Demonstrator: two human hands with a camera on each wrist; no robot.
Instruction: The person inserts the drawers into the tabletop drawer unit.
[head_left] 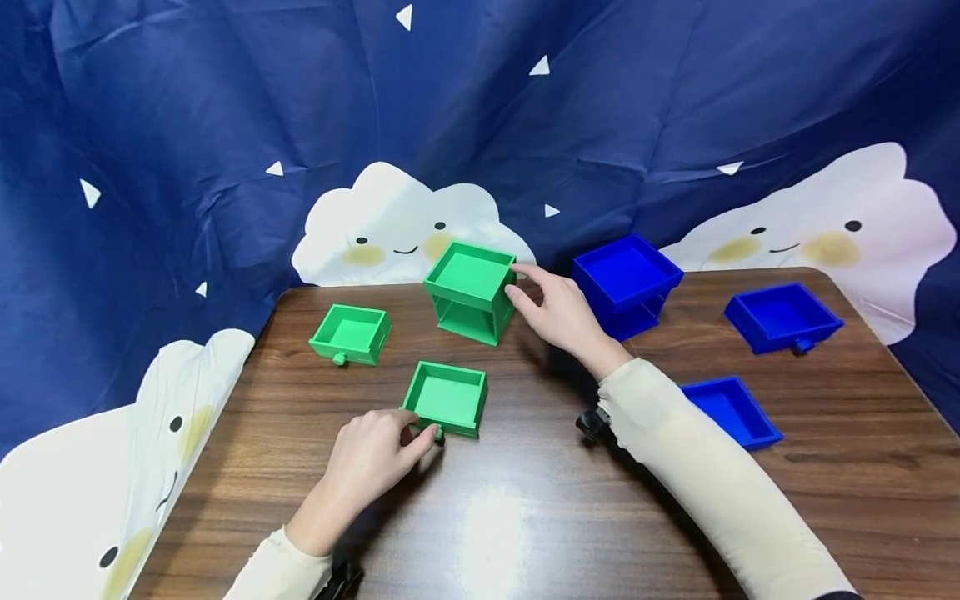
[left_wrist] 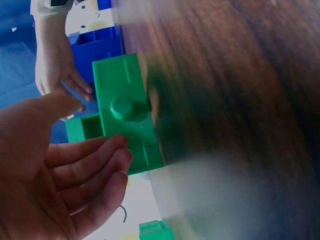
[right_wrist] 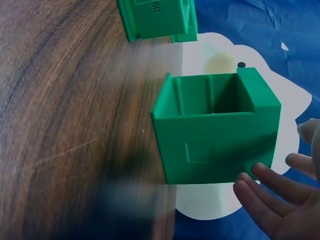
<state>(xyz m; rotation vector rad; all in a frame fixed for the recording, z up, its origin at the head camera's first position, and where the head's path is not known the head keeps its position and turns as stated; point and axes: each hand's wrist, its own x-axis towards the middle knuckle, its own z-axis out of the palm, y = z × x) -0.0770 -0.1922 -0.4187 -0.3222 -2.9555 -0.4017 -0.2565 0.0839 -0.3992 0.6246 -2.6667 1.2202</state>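
A green drawer lies open side up on the table, its round knob facing the person. My left hand is at this drawer's front; in the left wrist view its relaxed fingers lie beside the knob, the thumb apart on the other side. Farther back stands a green cabinet frame with an open front and a shallow tray-like top. Beside its right side, my right hand has its fingers extended, fingertips at or near the wall; contact is unclear. A second green drawer sits left of the frame.
On the right, a blue cabinet frame stands near the table's back edge. One blue drawer with a knob is farther right; another is partly hidden by the right sleeve. A dark blue cloth with clouds hangs behind the wooden table.
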